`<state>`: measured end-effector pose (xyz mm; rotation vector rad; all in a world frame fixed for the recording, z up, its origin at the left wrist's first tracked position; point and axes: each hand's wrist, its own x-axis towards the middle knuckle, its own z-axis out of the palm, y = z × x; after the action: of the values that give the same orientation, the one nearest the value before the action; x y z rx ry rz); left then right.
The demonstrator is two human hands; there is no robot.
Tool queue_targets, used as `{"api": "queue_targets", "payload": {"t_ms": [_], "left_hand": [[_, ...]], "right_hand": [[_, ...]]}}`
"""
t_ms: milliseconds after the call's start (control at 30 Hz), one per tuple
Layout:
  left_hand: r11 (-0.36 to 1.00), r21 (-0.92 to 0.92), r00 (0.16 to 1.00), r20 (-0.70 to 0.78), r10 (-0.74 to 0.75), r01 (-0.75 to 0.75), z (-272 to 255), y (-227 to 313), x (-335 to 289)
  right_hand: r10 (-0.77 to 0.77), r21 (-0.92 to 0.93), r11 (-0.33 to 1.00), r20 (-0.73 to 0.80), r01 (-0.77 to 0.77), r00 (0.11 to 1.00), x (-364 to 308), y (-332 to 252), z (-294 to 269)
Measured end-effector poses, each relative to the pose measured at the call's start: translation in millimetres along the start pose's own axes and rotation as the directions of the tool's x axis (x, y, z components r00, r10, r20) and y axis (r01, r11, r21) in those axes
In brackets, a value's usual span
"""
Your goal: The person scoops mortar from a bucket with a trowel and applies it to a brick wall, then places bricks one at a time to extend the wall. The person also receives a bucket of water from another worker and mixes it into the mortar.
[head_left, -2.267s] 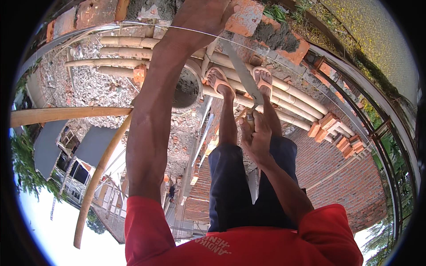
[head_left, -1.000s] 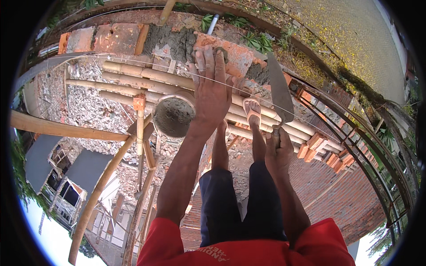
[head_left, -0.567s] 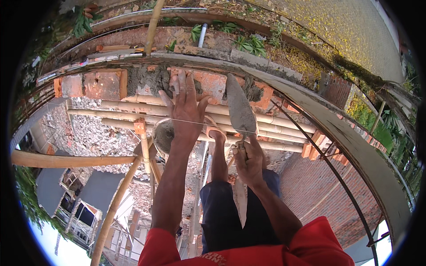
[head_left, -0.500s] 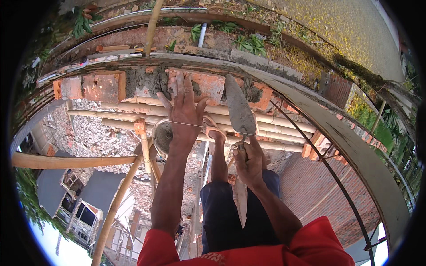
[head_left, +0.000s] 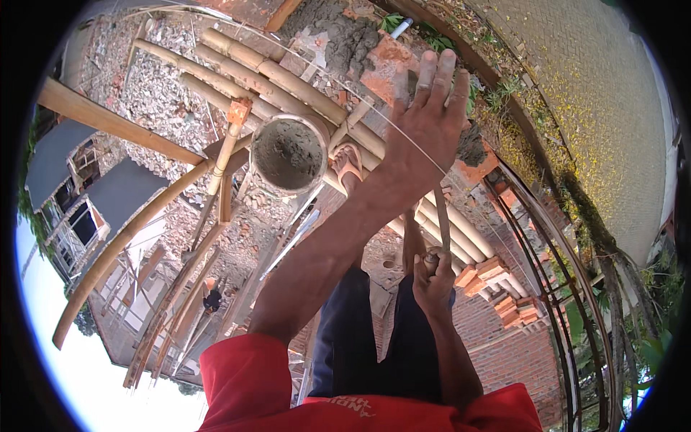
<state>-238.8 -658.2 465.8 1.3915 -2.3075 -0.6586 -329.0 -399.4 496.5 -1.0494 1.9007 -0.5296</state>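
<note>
My left hand (head_left: 432,122) reaches out with its fingers straight and apart, over the top of a brick course. Beside its fingertips lies an orange-red brick (head_left: 386,63), partly hidden by the hand; whether they touch I cannot tell. Grey wet mortar (head_left: 351,45) covers the course to the left of that brick, and another lump of mortar (head_left: 471,147) shows past my wrist. In front of my legs my right hand (head_left: 433,284) is closed round the handle of a trowel (head_left: 444,223), its blade turned nearly edge-on and pointing away from me. A taut string (head_left: 324,72) crosses under my left forearm.
A bucket of mortar (head_left: 288,153) stands by the bamboo poles (head_left: 281,75), where my sandalled foot (head_left: 347,164) rests. Stacked bricks (head_left: 497,277) sit at the right. Dark metal bars (head_left: 551,288) rise beyond them. Rubble (head_left: 155,97) lies below, and a person (head_left: 212,297) is far down.
The view has swung round, bringing the bucket into full sight. My left hand has lifted and shifted right along the course. The trowel blade has turned from flat to edge-on.
</note>
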Motion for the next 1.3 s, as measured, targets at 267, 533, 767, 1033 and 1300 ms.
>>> {"api": "queue_targets", "payload": {"t_ms": [267,533,767,1033,1300], "left_hand": [[0.937,0.114,0.939,-0.144,-0.314,0.33,50,26,4],[0.933,0.139,0.939,0.049,-0.341,0.331,37,22,4],[0.94,0.186,0.95,0.073,-0.304,0.287,31,19,0],[0.937,0.174,0.947,0.053,-0.318,0.304,36,20,1],[0.975,-0.072,0.952,-0.211,-0.221,0.21,18,22,-66]], "right_hand": [[-0.487,0.113,0.872,0.306,0.477,0.818,88,8,36],[-0.085,-0.239,0.961,0.219,0.138,0.972,141,-15,66],[-0.041,0.166,0.986,0.148,0.016,0.988,78,16,14],[0.033,0.138,0.989,0.156,-0.055,0.987,56,10,-30],[-0.013,-0.189,0.98,0.219,0.055,0.976,26,32,-36]]}}
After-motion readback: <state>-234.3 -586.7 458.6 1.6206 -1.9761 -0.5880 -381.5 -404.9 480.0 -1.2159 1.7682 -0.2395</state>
